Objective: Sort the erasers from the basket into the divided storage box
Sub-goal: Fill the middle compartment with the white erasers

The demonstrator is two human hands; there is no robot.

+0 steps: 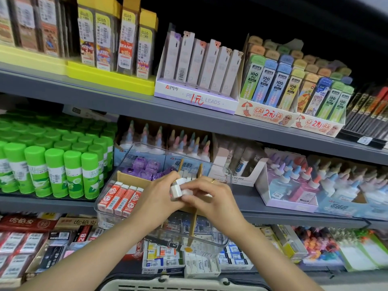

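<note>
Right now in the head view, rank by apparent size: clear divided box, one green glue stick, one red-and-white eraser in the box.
1. Clear divided box, largest by far.
2. Green glue stick.
3. Red-and-white eraser.
The last two look close in size; the eraser stands partly hidden in the box, so that order is unsure.

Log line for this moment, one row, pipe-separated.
phase: sorting | left hand: holds white erasers | right hand: pinches same erasers | over: divided storage box | basket: rim at bottom edge

basket [182,285]: cut off by bottom edge | storage box [134,152]: middle compartments hidden behind hands
</note>
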